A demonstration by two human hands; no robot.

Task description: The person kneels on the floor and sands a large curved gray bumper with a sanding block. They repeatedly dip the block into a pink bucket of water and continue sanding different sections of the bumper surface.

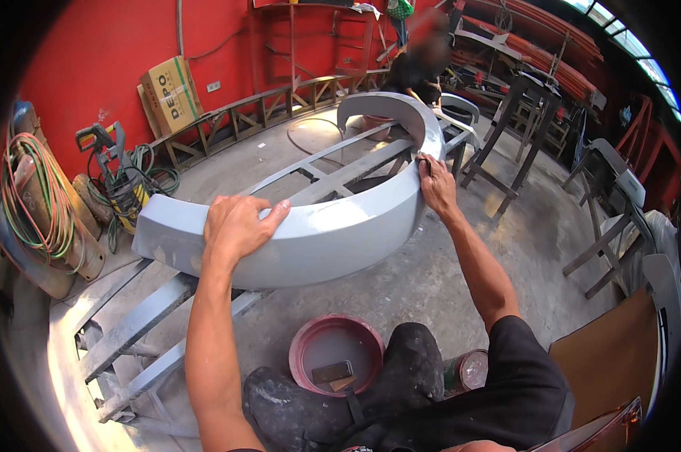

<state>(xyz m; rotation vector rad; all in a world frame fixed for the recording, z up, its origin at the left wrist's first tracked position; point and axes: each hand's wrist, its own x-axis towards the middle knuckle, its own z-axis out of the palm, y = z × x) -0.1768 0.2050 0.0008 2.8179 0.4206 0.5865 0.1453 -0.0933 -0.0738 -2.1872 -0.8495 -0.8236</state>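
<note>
A long, curved grey fender flare [333, 239] lies across a metal frame in front of me. My left hand [239, 226] is on its upper edge toward the left end, fingers bent over the rim and thumb stretched out along the top. On the right part of the curve, my right hand [437, 184] presses with closed fingers on a small dark pad [425, 161], mostly hidden by the fingers. Below, between my knees, a round reddish basin [299, 343] holds cloudy water, with a dark rectangular block [332, 372] and a small brown block [342, 383] in it.
Metal rails [133, 328] run beneath the flare. Beyond its far end a person in dark clothing [416, 75] crouches. A pressure washer [114, 173] and coiled hoses [43, 196] stand left. Dark trestles [517, 143] stand right. A tin can [472, 369] sits by my right leg.
</note>
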